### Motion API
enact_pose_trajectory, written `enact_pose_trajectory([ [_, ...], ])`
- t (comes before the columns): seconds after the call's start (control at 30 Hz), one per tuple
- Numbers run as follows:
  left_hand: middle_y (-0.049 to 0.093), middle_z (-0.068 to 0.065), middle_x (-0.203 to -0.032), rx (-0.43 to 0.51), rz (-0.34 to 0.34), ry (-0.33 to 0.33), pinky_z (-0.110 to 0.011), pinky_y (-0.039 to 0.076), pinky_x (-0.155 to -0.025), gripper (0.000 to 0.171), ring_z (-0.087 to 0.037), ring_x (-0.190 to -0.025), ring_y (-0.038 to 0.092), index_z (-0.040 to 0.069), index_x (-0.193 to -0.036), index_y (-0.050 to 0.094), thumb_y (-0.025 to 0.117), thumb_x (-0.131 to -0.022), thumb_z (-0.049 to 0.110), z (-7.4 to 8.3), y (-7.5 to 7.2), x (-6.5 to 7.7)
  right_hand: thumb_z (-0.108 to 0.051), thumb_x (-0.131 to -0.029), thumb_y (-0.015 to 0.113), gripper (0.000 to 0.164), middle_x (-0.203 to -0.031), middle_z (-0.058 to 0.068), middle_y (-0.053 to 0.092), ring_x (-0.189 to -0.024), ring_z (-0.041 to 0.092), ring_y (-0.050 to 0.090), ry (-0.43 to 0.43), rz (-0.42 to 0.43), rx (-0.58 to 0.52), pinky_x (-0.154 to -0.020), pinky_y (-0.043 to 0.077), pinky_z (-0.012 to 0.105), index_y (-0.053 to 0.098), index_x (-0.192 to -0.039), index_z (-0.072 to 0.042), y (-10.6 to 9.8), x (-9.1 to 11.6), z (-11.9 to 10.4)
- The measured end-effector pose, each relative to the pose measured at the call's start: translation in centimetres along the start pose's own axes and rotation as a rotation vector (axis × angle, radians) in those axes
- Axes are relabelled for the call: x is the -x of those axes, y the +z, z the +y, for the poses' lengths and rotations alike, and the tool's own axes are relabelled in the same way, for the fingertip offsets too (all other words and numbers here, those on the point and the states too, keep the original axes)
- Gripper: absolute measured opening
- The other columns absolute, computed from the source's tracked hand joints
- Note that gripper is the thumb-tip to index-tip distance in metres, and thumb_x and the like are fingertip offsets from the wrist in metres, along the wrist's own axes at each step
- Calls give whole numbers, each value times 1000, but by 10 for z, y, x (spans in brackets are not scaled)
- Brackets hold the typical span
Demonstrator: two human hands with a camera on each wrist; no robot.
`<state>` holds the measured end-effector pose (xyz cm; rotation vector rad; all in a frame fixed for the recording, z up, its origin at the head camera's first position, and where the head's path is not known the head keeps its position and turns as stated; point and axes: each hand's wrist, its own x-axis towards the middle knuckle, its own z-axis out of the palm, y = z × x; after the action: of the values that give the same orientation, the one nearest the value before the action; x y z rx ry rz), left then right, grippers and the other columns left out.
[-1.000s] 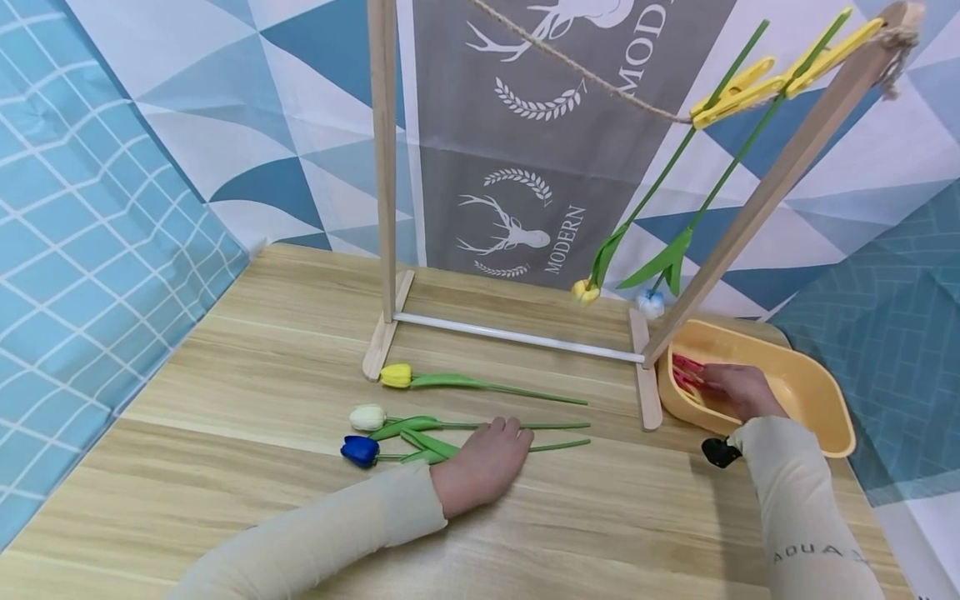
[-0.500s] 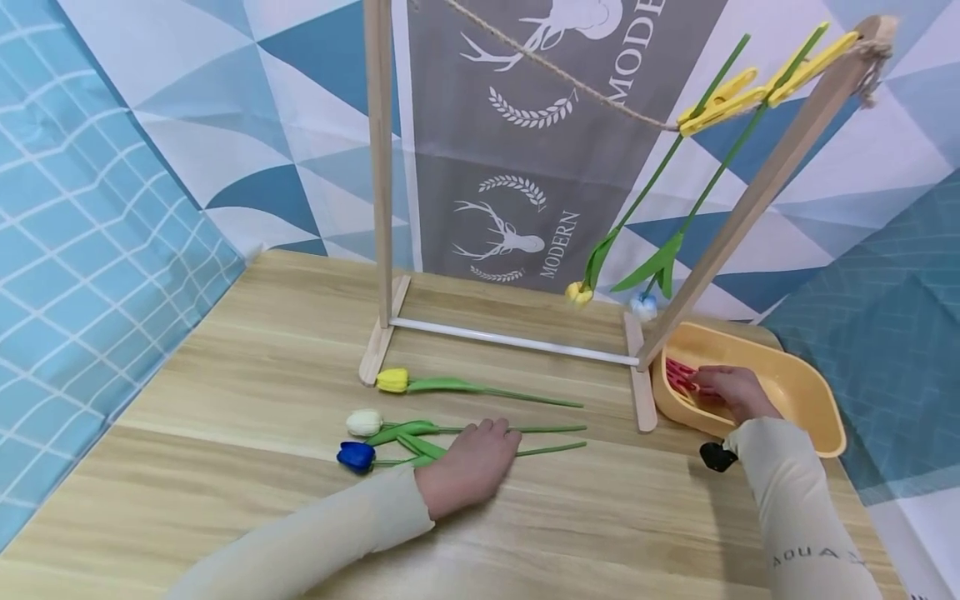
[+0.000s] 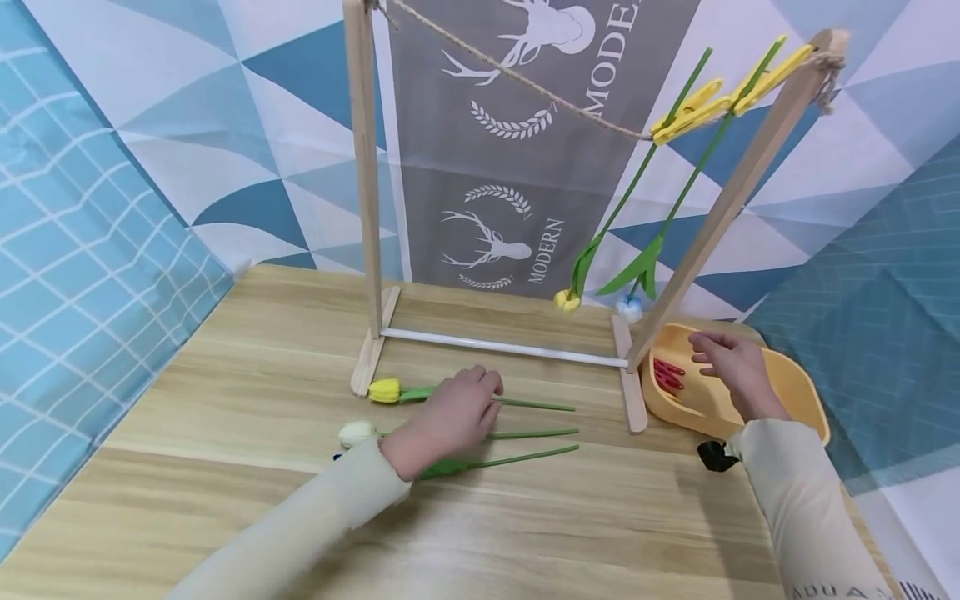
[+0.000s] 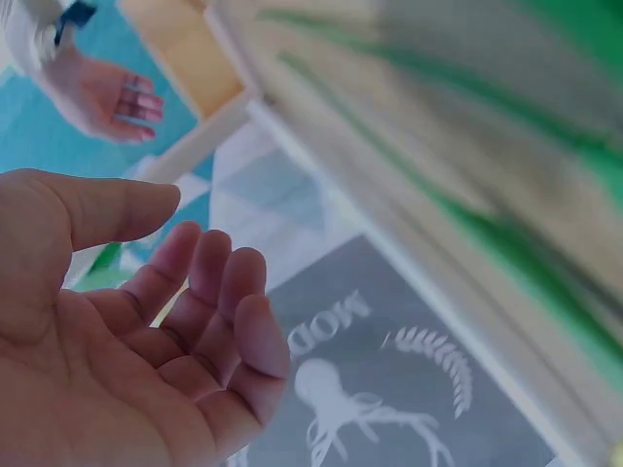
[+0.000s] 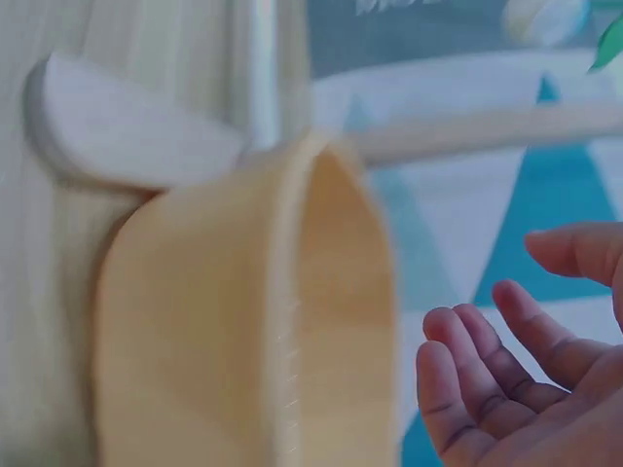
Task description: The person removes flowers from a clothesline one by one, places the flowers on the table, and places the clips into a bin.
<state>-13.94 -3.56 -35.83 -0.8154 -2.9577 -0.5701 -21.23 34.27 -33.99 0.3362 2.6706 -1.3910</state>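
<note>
My left hand (image 3: 450, 417) hovers above artificial tulips lying on the table, its fingers loosely bent and nothing between them. Below it lie a yellow tulip (image 3: 385, 391) and a white tulip (image 3: 358, 432). The blue tulip's head is almost wholly covered by my sleeve, while its green stem (image 3: 532, 456) shows. Over the yellow plastic bin (image 3: 806, 404) my right hand (image 3: 738, 375) is raised, fingers apart and empty in the right wrist view. Red clothespins (image 3: 667, 377) lie in the bin's left end.
A wooden stand (image 3: 363, 167) carries a sagging rope (image 3: 510, 75). Yellow clothespins (image 3: 690, 115) at its right end hold a pale yellow tulip (image 3: 567, 301) and a blue-and-white tulip (image 3: 628, 307), heads down. The stand's right foot (image 3: 633, 400) is beside the bin.
My left hand has lifted off the blue tulip's stem and moved up toward the yellow one. My right hand has risen from the red clothespins, empty. The view has shifted slightly.
</note>
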Motion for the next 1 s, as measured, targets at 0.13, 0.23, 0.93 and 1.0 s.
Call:
enact_pose_trajectory([
  [0.13,59,-6,-88,62,87,10,-34,47,-67,15,-19,-79,55,5,-102,59,56,-92,16,1,-19,-11,-53,-90,48,55,-106,-4,55,-81,-6,57,-58,104,-51,-71,51,16,51,-125,-11,-3,13,-24],
  [0.23,59,-7,-91,103,125,6,-33,47,-72,15,-19,-83,56,6,-102,59,55,-92,16,1,-29,-19,-48,-90,53,39,-93,-12,56,-78,-5,60,-96,189,-143,-68,51,15,55,-114,-17,-4,22,-43],
  [0.93,58,-12,-97,312,325,0,-36,47,-80,18,-26,-90,54,1,-102,58,50,-91,12,2,-71,-51,-32,-90,61,35,-92,-4,65,-79,6,62,-447,315,-329,-69,50,13,60,-112,-4,-1,50,-132],
  [1.0,58,-13,-97,337,357,13,-36,47,-82,18,-26,-90,54,0,-102,57,50,-90,11,2,-75,-56,-31,-90,61,31,-91,-3,64,-80,7,62,-476,311,-336,-70,50,14,60,-110,-7,-2,52,-139],
])
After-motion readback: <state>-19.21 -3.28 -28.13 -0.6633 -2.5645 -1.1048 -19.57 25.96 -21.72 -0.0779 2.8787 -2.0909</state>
